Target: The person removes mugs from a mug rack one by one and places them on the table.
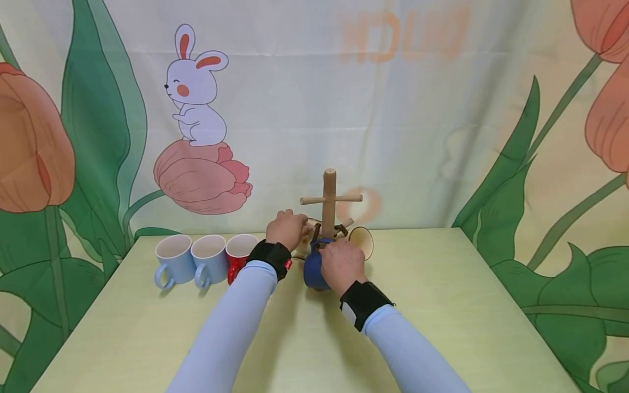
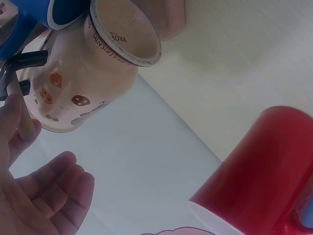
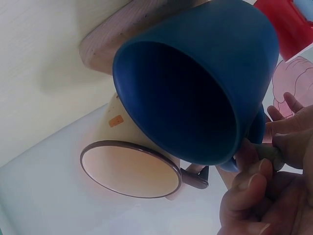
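Note:
A wooden mug tree (image 1: 329, 204) stands at the back of the table with mugs on its lower pegs. My left hand (image 1: 286, 229) pinches the tip of a peg (image 2: 25, 117) between thumb and forefinger, its other fingers spread loosely. On that peg hangs a cream mug (image 2: 78, 88) with brown prints, by its dark handle. A blue mug (image 1: 314, 271) hangs at the front, mouth tilted toward the right wrist view. At its handle my right hand (image 1: 344, 265) pinches a rounded peg end (image 3: 268, 153). Another cream mug (image 3: 132, 171) hangs on the tree's right side.
Left of the tree, a red mug (image 1: 241, 246) and two light blue mugs (image 1: 179, 265) stand upright in a row on the pale table (image 1: 432, 305). A printed cloth (image 1: 408, 136) hangs right behind the table's back edge.

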`<state>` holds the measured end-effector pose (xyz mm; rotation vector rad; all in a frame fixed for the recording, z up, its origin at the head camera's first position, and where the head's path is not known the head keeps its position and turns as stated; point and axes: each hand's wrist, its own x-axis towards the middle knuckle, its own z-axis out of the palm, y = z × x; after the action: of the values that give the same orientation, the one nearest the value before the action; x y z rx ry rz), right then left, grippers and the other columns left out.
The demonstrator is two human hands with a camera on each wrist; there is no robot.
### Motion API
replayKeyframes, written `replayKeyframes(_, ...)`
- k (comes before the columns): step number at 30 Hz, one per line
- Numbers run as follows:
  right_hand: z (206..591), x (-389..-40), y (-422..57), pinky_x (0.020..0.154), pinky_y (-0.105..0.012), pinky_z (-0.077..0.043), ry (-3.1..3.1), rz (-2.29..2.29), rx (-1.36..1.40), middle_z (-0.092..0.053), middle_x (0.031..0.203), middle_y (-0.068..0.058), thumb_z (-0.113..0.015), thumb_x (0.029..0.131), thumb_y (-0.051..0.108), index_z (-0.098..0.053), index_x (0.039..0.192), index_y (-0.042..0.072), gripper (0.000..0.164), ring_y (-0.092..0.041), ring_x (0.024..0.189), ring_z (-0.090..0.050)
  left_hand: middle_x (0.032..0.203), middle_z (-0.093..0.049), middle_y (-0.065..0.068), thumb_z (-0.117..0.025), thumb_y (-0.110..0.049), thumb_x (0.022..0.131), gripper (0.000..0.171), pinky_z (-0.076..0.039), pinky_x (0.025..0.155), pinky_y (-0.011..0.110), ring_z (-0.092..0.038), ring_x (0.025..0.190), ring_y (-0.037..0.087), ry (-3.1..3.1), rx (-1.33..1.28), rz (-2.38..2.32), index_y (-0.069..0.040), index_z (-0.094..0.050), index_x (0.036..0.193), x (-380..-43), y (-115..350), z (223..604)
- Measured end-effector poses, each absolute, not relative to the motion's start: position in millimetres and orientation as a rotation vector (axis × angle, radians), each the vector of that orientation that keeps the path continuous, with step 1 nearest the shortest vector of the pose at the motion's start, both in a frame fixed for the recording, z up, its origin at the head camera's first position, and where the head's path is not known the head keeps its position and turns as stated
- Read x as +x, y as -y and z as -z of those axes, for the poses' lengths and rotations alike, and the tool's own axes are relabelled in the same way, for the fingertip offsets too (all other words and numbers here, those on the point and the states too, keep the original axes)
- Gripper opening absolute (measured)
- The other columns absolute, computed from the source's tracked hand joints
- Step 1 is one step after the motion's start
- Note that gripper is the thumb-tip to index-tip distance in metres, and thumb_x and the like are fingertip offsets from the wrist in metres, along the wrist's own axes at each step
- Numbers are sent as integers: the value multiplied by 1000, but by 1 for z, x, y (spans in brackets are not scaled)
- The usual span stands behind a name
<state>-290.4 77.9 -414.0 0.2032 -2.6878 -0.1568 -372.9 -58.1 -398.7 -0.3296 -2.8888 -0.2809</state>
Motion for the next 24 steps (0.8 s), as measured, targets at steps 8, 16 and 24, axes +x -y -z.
replayKeyframes(8, 415, -293, -89, 43, -35, -48, 2701, 85, 193, -59, 67, -7, -62, 97, 34, -74, 78, 8, 35, -20, 59, -59, 93, -62, 13, -60, -41, 97, 33, -56, 73, 46, -59, 94, 30, 2873, -314, 283, -14, -75, 110, -368, 60, 398)
replayKeyframes(16, 419, -299, -101, 43, -37, -49, 2628, 58, 182, -55, 66, -10, -62, 98, 29, -70, 77, 1, 36, -23, 57, -58, 87, -60, 14, -59, -43, 96, 36, -55, 70, 46, -59, 89, 31, 2820, -349, 294, -9, -73, 95, -360, 60, 398)
replayKeyframes(24, 419, -301, -101, 42, -36, -48, 2616, 68, 193, -52, 63, -9, -63, 98, 30, -69, 73, 2, 37, -23, 56, -57, 86, -61, 15, -60, -41, 96, 35, -55, 68, 46, -61, 86, 32, 2766, -351, 234, -8, -72, 93, -356, 61, 400)
